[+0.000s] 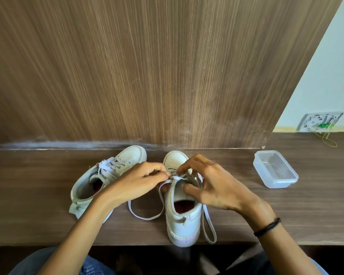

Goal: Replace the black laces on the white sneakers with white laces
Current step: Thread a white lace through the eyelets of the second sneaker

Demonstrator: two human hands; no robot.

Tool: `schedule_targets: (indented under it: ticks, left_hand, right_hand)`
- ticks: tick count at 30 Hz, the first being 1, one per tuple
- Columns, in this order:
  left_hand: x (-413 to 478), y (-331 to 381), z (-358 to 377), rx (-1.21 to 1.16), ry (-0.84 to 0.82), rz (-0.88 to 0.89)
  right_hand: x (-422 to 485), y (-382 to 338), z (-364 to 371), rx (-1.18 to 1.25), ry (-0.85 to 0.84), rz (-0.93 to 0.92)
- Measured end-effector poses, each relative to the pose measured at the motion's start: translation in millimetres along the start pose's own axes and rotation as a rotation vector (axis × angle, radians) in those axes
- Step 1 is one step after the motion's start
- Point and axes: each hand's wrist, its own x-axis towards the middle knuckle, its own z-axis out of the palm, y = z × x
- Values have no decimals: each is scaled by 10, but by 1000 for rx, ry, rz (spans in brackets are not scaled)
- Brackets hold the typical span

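Note:
Two white sneakers stand on a wooden shelf (pixel 38 195), toes toward the wall. The left sneaker (pixel 87 187) carries a white lace tied across its eyelets. The right sneaker (pixel 182 219) has a white lace (pixel 145 216) partly threaded, with loose loops trailing off both sides. My left hand (pixel 135 183) pinches this lace near the upper eyelets. My right hand (pixel 211 185) pinches the lace from the other side with thumb and forefinger, its other fingers resting on the tongue. No black lace is in view.
A clear, lidless plastic container (pixel 275 168) sits on the shelf to the right. A wood-grain panel (pixel 147 66) rises right behind the sneakers. A wall socket plate (pixel 319 121) with thin yellow wire is at the far right. The shelf's front edge is near my knees.

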Motion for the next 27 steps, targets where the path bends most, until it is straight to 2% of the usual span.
schedule_targets:
  ticks: [5,12,16,22,27]
  left_hand:
    - [110,13,24,-52,18,7]
    - [115,14,62,-127,-78,-73]
    - [97,-14,35,-145,-90,-97]
    - [63,22,-7,-127,-114,-49]
    - [57,68,30,-167,-116,-28]
  right_hand:
    - [58,-25,-2,-55,15,-20]
    - [40,-57,44,-206,175,-91]
    - [46,-59,46,-157,166,-86]
    - [28,-37,-3,2,20,-62]
    - [28,-76,7,74,91,-25]
